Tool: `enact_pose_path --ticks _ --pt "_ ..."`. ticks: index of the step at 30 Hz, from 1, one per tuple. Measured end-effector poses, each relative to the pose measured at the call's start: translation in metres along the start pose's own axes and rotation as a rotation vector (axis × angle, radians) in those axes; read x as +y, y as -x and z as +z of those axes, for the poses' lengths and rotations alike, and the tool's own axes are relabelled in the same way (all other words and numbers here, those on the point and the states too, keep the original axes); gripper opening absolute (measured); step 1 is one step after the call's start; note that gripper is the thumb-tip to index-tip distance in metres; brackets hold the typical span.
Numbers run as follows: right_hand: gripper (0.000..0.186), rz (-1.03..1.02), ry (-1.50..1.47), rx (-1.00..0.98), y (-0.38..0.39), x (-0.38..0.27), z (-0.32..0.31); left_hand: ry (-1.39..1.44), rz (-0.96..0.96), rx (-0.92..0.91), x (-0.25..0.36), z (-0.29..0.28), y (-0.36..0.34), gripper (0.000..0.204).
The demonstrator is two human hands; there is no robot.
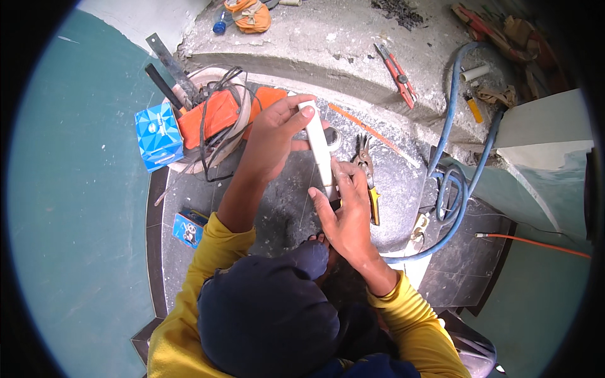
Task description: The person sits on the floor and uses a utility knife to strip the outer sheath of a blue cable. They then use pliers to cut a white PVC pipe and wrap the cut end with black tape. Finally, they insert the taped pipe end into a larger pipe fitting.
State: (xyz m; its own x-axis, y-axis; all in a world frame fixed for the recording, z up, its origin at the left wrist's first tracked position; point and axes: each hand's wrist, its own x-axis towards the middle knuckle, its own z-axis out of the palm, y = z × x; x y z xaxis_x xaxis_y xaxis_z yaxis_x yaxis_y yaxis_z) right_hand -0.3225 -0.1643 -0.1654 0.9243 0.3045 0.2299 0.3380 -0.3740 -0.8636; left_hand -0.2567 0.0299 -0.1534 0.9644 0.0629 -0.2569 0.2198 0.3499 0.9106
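Observation:
A slim white plastic piece (317, 142), pipe-like or strip-like, slants between my hands above the floor. My left hand (272, 135) grips its upper end, the thumb pressed on the near face. At the lower end, my right hand (345, 217) has its thumb and index finger closed around the piece. The rest of the right fingers are partly hidden. Just right of the piece lie metal snips (365, 165) with yellow and black handles. Behind it a round, ring-shaped thing (333, 138) shows in part.
A bucket (236, 135) holds orange things, cables and tools at the left, beside a blue box (159, 137). A smaller blue box (188, 229) lies nearer. Red-handled cutters (397, 75) rest on the concrete step (315, 47). A blue hose (452, 94) coils at the right.

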Motion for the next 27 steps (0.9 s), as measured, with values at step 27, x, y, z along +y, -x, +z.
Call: enact_pose_path --ticks 27 --pt "0.055 -0.005 0.099 -0.059 -0.004 -0.010 -0.005 -0.014 -0.031 0.048 -0.013 -0.009 -0.009 0.042"
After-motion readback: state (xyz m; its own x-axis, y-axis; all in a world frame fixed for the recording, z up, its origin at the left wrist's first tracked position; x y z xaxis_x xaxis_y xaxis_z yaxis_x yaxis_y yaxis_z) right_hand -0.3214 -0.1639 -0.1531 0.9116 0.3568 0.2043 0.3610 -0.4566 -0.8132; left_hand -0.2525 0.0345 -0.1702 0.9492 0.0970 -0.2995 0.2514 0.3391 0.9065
